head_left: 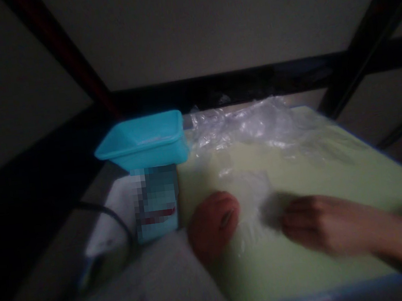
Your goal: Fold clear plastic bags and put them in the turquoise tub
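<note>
A clear plastic bag (255, 188) lies flat and wrinkled on the pale yellow-green tabletop, between my two hands. My left hand (213, 224) is closed at the bag's left edge, its fingers curled in. A small greyish spot shows at its fingertips, too blurred to name. To the right of the bag is my right hand (318, 224), fingers bent and pressed together, pointing left. Whatever it may hold is hidden, and motion smears its outline. I cannot tell whether either hand grips the bag.
Crumpled clear plastic (267, 123) is heaped along the table's back edge. A turquoise plastic tray (146, 154) stands at back left. In front of it lies a pale blue, partly pixelated box-like item (160, 224), beside a white sheet (117, 214) and a dark cable (111, 212). The table (347, 264) has blue edging.
</note>
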### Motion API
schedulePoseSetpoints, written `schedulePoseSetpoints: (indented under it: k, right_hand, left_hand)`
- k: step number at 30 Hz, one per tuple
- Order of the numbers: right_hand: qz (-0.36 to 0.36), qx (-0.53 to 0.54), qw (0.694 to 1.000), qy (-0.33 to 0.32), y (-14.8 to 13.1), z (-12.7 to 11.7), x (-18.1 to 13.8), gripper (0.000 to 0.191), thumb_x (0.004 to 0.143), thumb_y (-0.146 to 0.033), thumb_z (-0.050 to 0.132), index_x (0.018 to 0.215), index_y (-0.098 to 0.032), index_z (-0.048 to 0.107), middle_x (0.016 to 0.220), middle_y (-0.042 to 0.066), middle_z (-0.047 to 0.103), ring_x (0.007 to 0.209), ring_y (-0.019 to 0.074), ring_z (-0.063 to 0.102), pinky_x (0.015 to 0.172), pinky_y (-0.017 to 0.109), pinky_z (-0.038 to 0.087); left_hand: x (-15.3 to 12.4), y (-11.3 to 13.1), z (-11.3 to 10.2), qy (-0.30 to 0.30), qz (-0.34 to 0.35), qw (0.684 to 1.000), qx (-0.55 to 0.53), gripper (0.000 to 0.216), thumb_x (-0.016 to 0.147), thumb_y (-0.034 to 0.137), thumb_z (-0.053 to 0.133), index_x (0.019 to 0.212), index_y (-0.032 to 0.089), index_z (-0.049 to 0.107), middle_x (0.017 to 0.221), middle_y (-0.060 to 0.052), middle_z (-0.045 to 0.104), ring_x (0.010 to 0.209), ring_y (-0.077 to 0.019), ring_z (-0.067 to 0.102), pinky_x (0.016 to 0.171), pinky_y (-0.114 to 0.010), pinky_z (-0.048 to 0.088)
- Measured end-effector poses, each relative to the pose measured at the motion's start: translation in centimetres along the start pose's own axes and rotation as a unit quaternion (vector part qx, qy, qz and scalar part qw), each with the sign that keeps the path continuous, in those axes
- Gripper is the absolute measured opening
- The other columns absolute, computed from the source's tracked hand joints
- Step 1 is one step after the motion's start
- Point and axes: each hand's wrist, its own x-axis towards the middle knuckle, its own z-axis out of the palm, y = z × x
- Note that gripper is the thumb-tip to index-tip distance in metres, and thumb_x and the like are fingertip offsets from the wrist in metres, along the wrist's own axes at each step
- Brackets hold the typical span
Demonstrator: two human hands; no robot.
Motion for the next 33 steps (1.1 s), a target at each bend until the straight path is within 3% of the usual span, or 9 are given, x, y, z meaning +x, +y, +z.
schedulePoseSetpoints:
  k: [9,15,20,26,33]
  right_hand:
    - [0.011,0.031,0.999,0.016,0.3,0.3,0.3,0.020,0.090,-0.014,0.049,0.073,-0.017,0.059,0.080,0.003,0.059,0.075,0.0170,0.050,0.070,0.033,0.038]
    - [0.036,0.138,0.990,-0.007,1.2,-0.7,0.5,0.017,0.087,-0.010,0.052,0.074,-0.016,0.061,0.086,0.005,0.061,0.083,0.0173,0.054,0.076,0.033,0.043]
    - [0.080,0.245,0.966,-0.016,2.1,-1.3,0.1,0.016,0.084,-0.006,0.054,0.079,-0.017,0.065,0.094,0.005,0.065,0.090,0.0143,0.059,0.080,0.029,0.045]
    - [0.103,0.372,0.922,-0.024,3.3,-1.5,-0.7,0.015,0.088,-0.014,0.055,0.081,-0.014,0.068,0.091,0.007,0.068,0.087,0.0121,0.062,0.076,0.025,0.048]
    - [0.123,0.419,0.899,-0.031,4.0,-1.4,-0.8,0.008,0.083,-0.015,0.062,0.086,-0.013,0.069,0.088,0.007,0.068,0.083,0.0128,0.063,0.075,0.026,0.050]
  left_hand:
    - [0.1,0.2,-0.1,-0.010,-0.019,1.000,-0.011,0.020,0.085,0.015,0.045,0.073,0.015,0.062,0.080,-0.005,0.065,0.077,-0.0155,0.059,0.072,-0.027,0.047]
    - [0.2,0.0,-0.2,-0.001,-0.019,1.000,-0.023,0.020,0.085,0.017,0.046,0.072,0.016,0.062,0.078,-0.004,0.065,0.076,-0.0150,0.060,0.071,-0.027,0.048]
    - [0.2,-0.2,-0.2,0.000,-0.028,0.999,-0.035,0.020,0.085,0.016,0.047,0.072,0.015,0.062,0.078,-0.005,0.066,0.075,-0.0153,0.060,0.070,-0.028,0.048]
    - [0.4,-0.2,-0.3,-0.001,-0.046,0.997,-0.069,0.020,0.083,0.017,0.048,0.069,0.015,0.062,0.074,-0.003,0.066,0.071,-0.0140,0.060,0.068,-0.026,0.047]
    - [0.5,-0.2,-0.3,-0.007,-0.078,0.992,-0.097,0.020,0.080,0.017,0.049,0.066,0.015,0.062,0.070,-0.003,0.066,0.068,-0.0137,0.059,0.066,-0.025,0.047]
